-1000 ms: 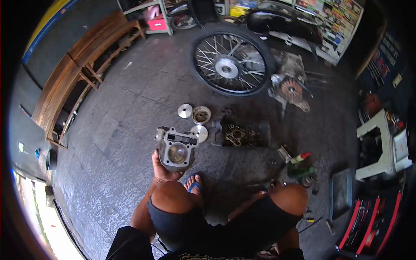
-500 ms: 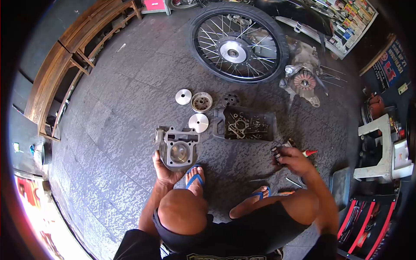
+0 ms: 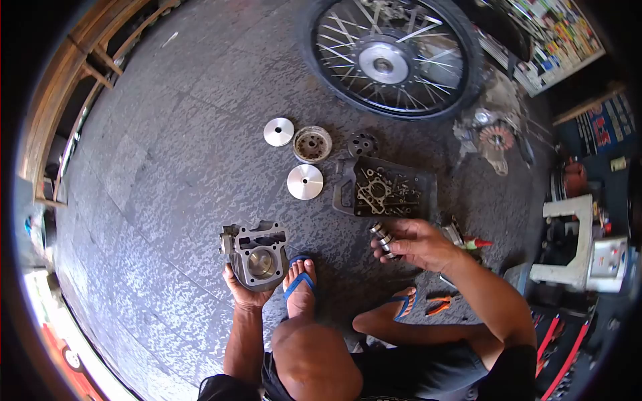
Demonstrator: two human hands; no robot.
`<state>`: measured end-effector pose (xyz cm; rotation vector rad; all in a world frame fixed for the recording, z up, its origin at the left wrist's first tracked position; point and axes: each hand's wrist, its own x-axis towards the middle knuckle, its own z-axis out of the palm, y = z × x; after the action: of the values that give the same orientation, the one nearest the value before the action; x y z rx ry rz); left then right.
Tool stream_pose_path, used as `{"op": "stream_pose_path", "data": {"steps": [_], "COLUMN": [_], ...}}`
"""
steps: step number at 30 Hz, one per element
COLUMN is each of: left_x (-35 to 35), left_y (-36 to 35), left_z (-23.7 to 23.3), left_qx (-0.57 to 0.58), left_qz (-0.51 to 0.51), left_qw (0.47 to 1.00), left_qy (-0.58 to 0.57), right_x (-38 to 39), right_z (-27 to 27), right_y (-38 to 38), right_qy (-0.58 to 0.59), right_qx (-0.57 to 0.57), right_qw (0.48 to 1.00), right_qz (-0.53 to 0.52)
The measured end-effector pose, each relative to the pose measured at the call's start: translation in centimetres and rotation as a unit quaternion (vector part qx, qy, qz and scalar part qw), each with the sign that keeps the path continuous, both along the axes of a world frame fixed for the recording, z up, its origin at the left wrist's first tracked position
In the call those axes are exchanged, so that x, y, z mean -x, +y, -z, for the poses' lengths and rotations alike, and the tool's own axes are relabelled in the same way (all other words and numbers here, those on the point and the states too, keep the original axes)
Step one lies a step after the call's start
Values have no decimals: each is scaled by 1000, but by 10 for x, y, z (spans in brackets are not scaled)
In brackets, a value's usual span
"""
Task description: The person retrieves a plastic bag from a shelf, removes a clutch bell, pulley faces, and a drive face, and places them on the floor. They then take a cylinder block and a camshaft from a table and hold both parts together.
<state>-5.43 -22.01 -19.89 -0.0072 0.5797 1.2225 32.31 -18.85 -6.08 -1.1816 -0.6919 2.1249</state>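
Observation:
In my left hand is a grey metal engine cylinder block, its open face turned up with a round bore and gasket surface showing. My fingers go under its lower left edge, mostly hidden. My right hand grips a short shiny camshaft between thumb and fingers, just in front of a dark tray. That tray holds a gasket and several bolts and small parts. The two hands are apart, on either side of my knee.
Silver discs, a drum-like part and a dark perforated plate lie on the floor ahead. Beyond is a spoked wheel beside an engine part. Orange-handled pliers lie near my right foot; a bench stands left.
My right hand has moved left with the camshaft, towards the front of the tray. The cylinder block stays in my left hand, slightly turned. The camera view has shifted.

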Motion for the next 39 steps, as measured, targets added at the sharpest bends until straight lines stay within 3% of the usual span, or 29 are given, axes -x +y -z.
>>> {"op": "stream_pose_path", "data": {"steps": [1, 3, 8, 11, 13, 15, 17, 18, 20, 24, 26, 27, 29, 31, 33, 34, 35, 37, 39], "left_x": [4, 12, 23, 34, 36, 35, 37, 38, 40, 37, 33, 32, 30, 34, 36, 37, 34, 24, 16], "left_y": [-3, -6, -4, -4, 0, 5, 8, 9, 13, 21, 24, 26, 29, 26, 24, 26, 29, 37, 40], "left_z": [4, 11, 15, 30, 29, 28, 30, 31, 28, 21, 12, 9, 2, 6, 9, 12, 10, 9, 10], "left_qx": [5, 11, 50, 60, 49, 51, 45, 38, 35, 46, 57, 65, 64, 68, 69, 62, 62, 48, 36], "left_qz": [-6, -15, -68, -86, -76, -85, -66, -66, -67, -74, -83, -86, -85, -93, -79, -58, -57, -42, -21], "left_qw": [1000, 1000, 996, 994, 996, 995, 996, 997, 996, 995, 992, 992, 993, 992, 994, 996, 996, 997, 999], "left_qy": [-1, -8, 8, 13, 16, 29, 38, 31, 39, 56, 71, 70, 54, 60, 29, 40, 37, 43, 27], "right_x": [3, 12, 40, 67, 89, 117, 143, 157, 182, 219, 233, 238, 245, 244, 239, 232, 226, 214, 199], "right_z": [6, 22, 43, 58, 87, 126, 161, 180, 207, 216, 233, 243, 257, 265, 261, 257, 244, 211, 198], "right_y": [7, 17, 34, 41, 45, 50, 61, 65, 74, 126, 156, 170, 193, 207, 208, 207, 200, 175, 137], "right_qy": [-3, 100, 139, 56, -74, -106, -310, -306, -485, -526, -613, -609, -653, -655, -673, -643, -645, -556, -473], "right_qx": [7, 40, 49, -3, 1, 14, -45, -47, -305, -329, -414, -417, -423, -402, -439, -436, -434, -481, -307], "right_qw": [1000, 994, 989, 998, 996, 993, 939, 941, 812, 781, 661, 663, 620, 632, 588, 619, 618, 678, 825], "right_qz": [-13, -6, -17, -31, -55, -47, -140, -139, -113, -76, -126, -123, -99, -102, -97, -117, -118, -4, -42]}}
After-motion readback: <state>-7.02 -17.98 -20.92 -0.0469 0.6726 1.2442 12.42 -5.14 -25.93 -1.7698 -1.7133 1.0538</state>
